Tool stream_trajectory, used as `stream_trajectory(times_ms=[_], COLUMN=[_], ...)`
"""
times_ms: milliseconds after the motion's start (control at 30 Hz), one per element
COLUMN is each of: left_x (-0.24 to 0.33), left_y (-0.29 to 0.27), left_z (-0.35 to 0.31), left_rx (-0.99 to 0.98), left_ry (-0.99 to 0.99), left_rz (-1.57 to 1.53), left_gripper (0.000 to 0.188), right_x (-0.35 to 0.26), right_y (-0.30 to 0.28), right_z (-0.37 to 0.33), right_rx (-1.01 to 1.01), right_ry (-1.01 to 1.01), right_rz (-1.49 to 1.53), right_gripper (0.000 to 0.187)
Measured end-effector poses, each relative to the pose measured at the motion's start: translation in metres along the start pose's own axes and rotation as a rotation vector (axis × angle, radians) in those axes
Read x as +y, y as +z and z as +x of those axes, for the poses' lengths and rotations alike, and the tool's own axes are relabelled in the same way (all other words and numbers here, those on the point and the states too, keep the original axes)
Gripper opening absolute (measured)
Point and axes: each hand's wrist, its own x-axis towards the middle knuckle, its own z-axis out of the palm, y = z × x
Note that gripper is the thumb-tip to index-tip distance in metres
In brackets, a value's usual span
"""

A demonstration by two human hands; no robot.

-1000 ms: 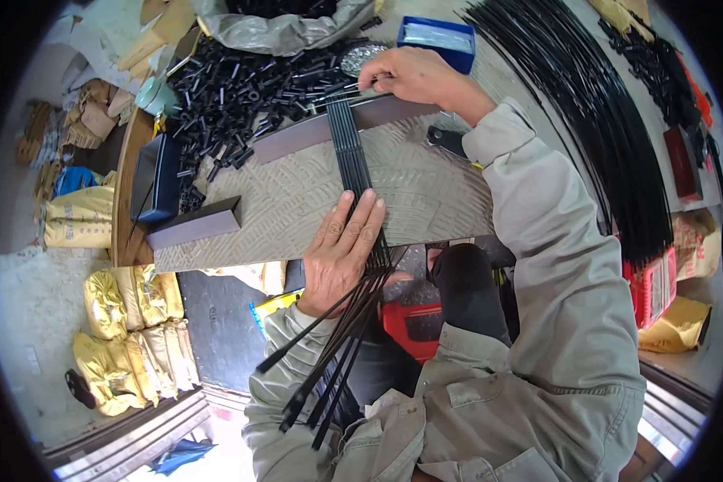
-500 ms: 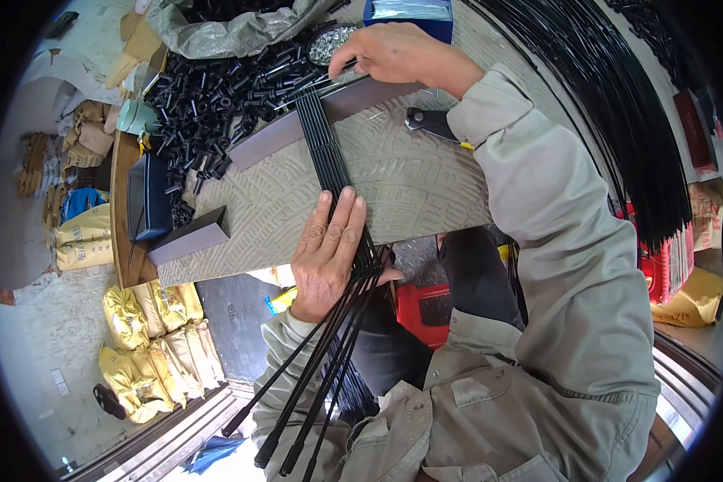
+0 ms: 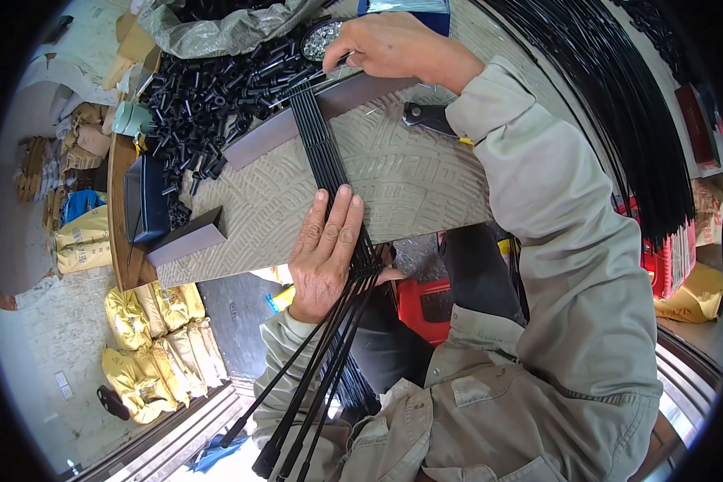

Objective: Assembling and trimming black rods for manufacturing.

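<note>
My left hand [image 3: 327, 249] lies on a flat row of black cables [image 3: 323, 157] at the table's near edge. Its fingers are stretched over them and its thumb sticks out beyond them on the right, with the cables between. Thicker-tipped cable ends hang over my forearm. The far ends reach a grey angled metal bar [image 3: 269, 138]. Just beyond that bar, my right hand [image 3: 390, 50] is closed, pinching a small thin piece, partly dark and partly metallic. The fingers hide most of it. A thin metal rod [image 3: 289, 95] crosses the far cable ends.
Black tubular parts [image 3: 209, 104] are heaped at the left, beside a bowl of small silver pieces [image 3: 320, 40]. A dark-handled tool [image 3: 430, 119] lies under my right cuff. A long bundle of black cables [image 3: 618, 104] runs down the right side. A blue box [image 3: 426, 10] stands at the back.
My right fingertips have shifted slightly, and the small dark piece between them shows more clearly. My left hand stays in place on the cables. The view has moved a little.
</note>
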Motion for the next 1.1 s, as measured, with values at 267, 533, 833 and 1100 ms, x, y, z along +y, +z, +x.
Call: stream_trajectory(times_ms=[267,533,833,1100], left_x=[-0.004,-0.003,0.001,0.005], left_y=[0.005,0.007,-0.003,-0.011], left_z=[-0.004,-0.004,0.002,0.010], left_rx=[-0.022,-0.025,-0.090,-0.111], left_ry=[-0.002,0.006,0.026,0.035], left_rz=[0.020,0.039,0.069,0.096], left_gripper=[0.083,0.084,0.083,0.083], right_x=[-0.008,-0.008,-0.009,-0.009], right_y=[-0.024,-0.007,-0.011,0.016], right_z=[-0.006,-0.002,-0.001,0.009], right_rx=[-0.063,0.014,0.003,0.054], right_ry=[-0.064,-0.036,-0.102,-0.077], right_rz=[0.077,0.005,0.064,-0.009], right_gripper=[0.024,0.029,0.017,0.019])
